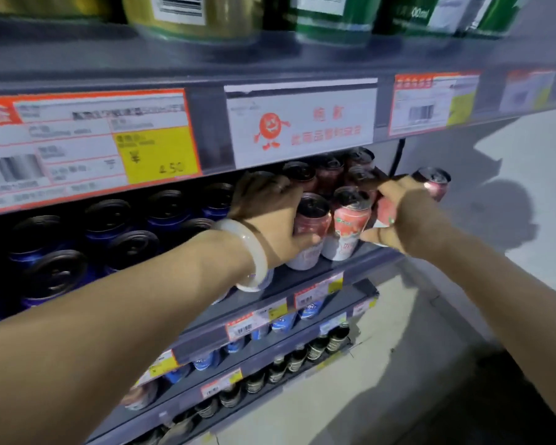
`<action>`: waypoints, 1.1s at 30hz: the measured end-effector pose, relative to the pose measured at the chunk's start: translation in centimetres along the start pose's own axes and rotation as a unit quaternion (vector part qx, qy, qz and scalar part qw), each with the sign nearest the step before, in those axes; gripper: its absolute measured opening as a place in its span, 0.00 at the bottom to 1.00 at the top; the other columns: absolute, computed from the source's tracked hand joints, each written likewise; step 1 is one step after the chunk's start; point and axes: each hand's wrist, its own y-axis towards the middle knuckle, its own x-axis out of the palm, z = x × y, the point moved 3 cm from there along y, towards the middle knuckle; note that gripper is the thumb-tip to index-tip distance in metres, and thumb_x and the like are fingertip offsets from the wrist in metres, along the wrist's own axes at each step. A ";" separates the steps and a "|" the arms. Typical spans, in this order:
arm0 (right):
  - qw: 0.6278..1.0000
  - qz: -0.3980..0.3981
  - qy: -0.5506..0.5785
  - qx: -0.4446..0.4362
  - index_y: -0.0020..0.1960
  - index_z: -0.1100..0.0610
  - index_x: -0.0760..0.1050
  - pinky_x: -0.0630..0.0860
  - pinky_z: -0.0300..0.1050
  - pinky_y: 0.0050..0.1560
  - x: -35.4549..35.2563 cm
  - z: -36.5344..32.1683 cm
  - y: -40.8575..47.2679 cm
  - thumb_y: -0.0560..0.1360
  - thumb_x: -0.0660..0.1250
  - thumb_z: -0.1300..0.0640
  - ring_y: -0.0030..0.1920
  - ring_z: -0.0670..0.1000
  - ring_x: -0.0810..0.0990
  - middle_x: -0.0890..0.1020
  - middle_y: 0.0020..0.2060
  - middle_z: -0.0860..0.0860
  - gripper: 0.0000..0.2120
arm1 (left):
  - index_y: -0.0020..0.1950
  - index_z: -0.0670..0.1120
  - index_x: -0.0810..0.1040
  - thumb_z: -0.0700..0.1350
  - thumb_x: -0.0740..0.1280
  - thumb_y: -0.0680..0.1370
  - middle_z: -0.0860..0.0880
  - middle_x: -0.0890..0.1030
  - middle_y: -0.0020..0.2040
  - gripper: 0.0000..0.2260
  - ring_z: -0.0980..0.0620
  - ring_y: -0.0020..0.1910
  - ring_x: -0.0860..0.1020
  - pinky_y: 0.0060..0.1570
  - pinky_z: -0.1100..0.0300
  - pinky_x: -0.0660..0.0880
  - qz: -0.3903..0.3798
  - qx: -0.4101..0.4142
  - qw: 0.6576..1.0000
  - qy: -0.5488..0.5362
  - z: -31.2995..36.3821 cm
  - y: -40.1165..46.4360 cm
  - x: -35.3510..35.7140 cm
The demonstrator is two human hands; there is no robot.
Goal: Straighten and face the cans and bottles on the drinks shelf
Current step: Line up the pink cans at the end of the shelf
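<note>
Red and white drink cans stand at the right end of the middle shelf [350, 268]. My left hand [270, 213], with a pale bangle on the wrist, is wrapped around a front-row red can [312, 226]. Beside it stands a second red can [350, 226], touched low down by my right thumb. My right hand [405, 213] grips another red can [384, 210] at the shelf's right end, mostly hidden by the fingers. A further red can [432, 184] shows behind that hand. More red cans [331, 171] fill the rows behind.
Dark blue cans [116, 226] fill the left of the same shelf. The shelf above carries price tags [87, 142] and large green and gold cans [193, 14]. Lower shelves hold blue cans [283, 322] and dark bottles [315, 348]. Pale floor [398, 348] lies to the right.
</note>
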 end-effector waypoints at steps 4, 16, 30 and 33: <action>0.999 -0.032 0.021 -0.022 0.64 0.58 0.71 0.68 0.41 0.57 1.1 -0.5 1.6 0.65 0.76 0.50 0.59 0.58 0.73 0.73 0.59 0.59 0.31 | 0.66 0.51 0.67 0.69 0.57 0.67 0.45 0.75 0.62 0.33 0.42 0.61 0.72 0.64 0.48 0.63 -0.030 -0.028 0.999 0.024 1.7 2.8 1.2; 0.986 -0.046 0.116 -0.114 0.66 0.55 0.69 0.69 0.44 0.54 2.0 -0.2 1.0 0.69 0.73 0.49 0.57 0.57 0.73 0.65 0.48 0.50 0.29 | 0.63 0.52 0.70 0.69 0.63 0.65 0.49 0.69 0.64 0.33 0.44 0.66 0.63 0.69 0.48 0.55 -0.061 -0.092 0.992 0.068 0.9 2.6 1.0; 0.986 -0.005 -0.141 -0.094 0.64 0.50 0.69 0.60 0.48 0.58 -1.7 8.4 4.2 0.65 0.70 0.38 0.61 0.57 0.67 0.76 0.56 0.53 0.31 | 0.76 0.48 0.50 0.57 0.65 0.70 0.46 0.57 0.75 0.40 0.45 0.74 0.57 0.72 0.48 0.55 -0.097 -0.046 0.994 -0.028 8.8 12.9 4.0; 0.978 -0.007 -0.165 -0.130 0.63 0.50 0.70 0.58 0.50 0.62 -1.3 8.6 4.9 0.67 0.69 0.43 0.61 0.58 0.68 0.77 0.55 0.53 0.27 | 0.76 0.49 0.47 0.63 0.59 0.67 0.45 0.58 0.75 0.42 0.42 0.72 0.59 0.71 0.44 0.55 -0.122 -0.071 0.989 0.044 9.2 14.1 5.5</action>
